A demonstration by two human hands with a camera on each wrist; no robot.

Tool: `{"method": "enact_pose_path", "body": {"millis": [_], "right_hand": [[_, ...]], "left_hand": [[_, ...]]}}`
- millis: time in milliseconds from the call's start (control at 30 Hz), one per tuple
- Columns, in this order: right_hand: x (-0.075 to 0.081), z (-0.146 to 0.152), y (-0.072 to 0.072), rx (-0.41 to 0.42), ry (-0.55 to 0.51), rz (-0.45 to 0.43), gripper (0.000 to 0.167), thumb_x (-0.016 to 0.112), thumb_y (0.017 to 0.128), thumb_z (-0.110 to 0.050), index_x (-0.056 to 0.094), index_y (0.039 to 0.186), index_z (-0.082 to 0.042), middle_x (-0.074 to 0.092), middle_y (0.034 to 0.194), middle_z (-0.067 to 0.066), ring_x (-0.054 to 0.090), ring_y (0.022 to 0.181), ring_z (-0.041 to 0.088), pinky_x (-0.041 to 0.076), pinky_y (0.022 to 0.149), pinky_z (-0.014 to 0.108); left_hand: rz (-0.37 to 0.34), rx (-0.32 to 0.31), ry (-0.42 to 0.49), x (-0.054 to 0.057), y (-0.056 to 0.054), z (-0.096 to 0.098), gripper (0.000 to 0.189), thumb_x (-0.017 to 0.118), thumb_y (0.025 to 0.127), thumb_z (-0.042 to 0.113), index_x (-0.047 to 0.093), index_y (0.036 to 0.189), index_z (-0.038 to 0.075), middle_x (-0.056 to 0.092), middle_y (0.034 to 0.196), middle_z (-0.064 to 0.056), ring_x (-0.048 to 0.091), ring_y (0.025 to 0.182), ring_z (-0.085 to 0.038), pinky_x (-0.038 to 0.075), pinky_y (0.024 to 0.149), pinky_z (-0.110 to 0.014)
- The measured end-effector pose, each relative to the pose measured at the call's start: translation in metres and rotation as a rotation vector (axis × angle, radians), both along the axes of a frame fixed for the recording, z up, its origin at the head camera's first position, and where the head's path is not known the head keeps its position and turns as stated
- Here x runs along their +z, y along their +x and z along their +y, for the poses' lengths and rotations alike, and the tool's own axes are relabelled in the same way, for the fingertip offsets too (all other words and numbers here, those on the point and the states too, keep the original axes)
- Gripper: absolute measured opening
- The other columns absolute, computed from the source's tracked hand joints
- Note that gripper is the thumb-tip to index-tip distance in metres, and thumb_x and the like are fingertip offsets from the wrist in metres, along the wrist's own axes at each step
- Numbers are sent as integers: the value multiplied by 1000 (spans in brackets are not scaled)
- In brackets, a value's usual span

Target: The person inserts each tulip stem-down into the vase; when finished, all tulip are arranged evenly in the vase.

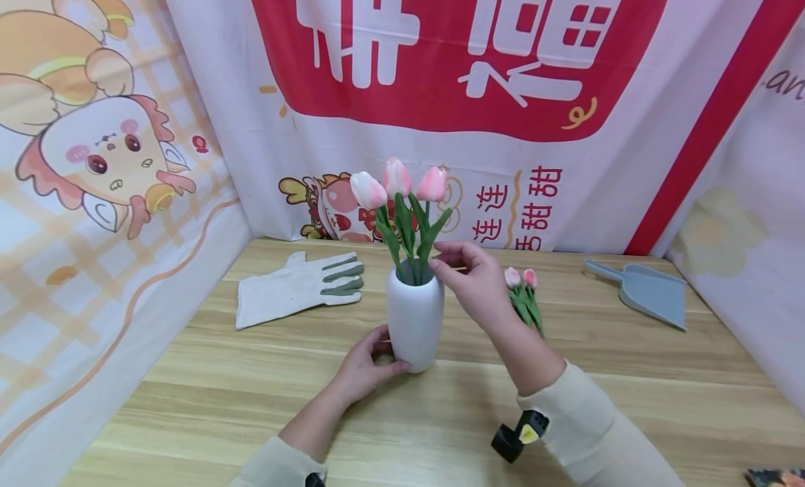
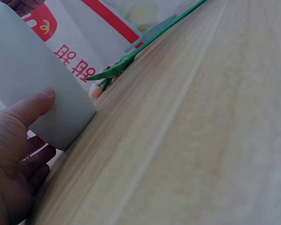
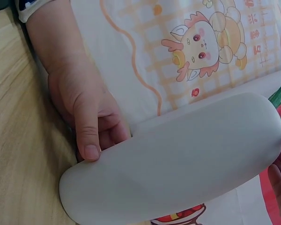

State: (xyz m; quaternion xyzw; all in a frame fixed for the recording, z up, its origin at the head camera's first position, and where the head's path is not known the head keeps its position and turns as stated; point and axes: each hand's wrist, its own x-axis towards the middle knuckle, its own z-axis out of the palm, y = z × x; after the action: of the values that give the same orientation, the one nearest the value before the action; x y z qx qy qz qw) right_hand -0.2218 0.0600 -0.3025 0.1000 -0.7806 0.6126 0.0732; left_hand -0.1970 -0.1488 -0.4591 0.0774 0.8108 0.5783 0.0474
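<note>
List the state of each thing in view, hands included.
Vase: upright, steadied
Vase tulips: three heads up, stems inside
Loose tulips: lying down, outside the vase
Glove: lying flat, unworn
Dustpan: lying down, unheld
Left hand: holding vase near its base
Right hand: at vase's rim, grip unclear

In the head view, the stem ends of the three tulips [image 1: 404,225] are hidden inside the vase [image 1: 415,326], the left hand [image 1: 363,368] has fingertips out of sight behind it, and what the right hand [image 1: 476,283] touches at the rim is too small to tell. The right forearm [image 1: 527,358] covers the lower stems of two flowers [image 1: 525,300], the patterned thing [image 1: 775,478] in the bottom right corner is too cropped to name, and the left wrist view cuts off the vase's top
</note>
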Motion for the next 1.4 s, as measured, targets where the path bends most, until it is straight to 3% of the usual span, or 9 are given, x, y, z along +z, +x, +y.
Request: {"method": "enact_pose_path", "body": {"millis": [367,667,933,1200,1400], "right_hand": [[-6,19,-3,-35,-39,-96,33,69,92,-21,63,123,-10,64,106,4,57,99,14,50,83,22],[-37,67,-10,-100,-153,-114,33,67,93,-14,59,123,-3,62,88,-15,59,84,1,54,77,16],[-66,117,-3,-188,-44,-222,43,62,97,-23,52,133,-2,59,96,-20,55,90,-5,53,79,15],[-100,155,-3,-206,111,-379,52,57,100,-30,44,143,-3,58,117,3,54,92,-2,53,80,16],[-122,170,0,-198,142,-402,53,59,98,-27,45,141,0,60,108,2,56,84,3,53,73,20]], "left_hand": [[-4,9,-4,-1,0,0,69,84,77,25,52,137,17,64,127,-7,60,118,-25,42,107,-51],[3,14,9,-3,-2,0,68,85,77,22,53,137,14,64,127,-8,60,118,-27,42,107,-51],[6,4,2,-4,-1,0,70,85,77,25,52,138,15,63,129,-8,60,119,-28,43,106,-51],[-9,20,10,-3,0,1,69,85,77,23,53,137,16,64,128,-7,60,119,-27,43,106,-51],[-13,27,15,-3,0,2,68,84,77,20,53,137,16,64,128,-6,60,119,-27,44,105,-50]]}}
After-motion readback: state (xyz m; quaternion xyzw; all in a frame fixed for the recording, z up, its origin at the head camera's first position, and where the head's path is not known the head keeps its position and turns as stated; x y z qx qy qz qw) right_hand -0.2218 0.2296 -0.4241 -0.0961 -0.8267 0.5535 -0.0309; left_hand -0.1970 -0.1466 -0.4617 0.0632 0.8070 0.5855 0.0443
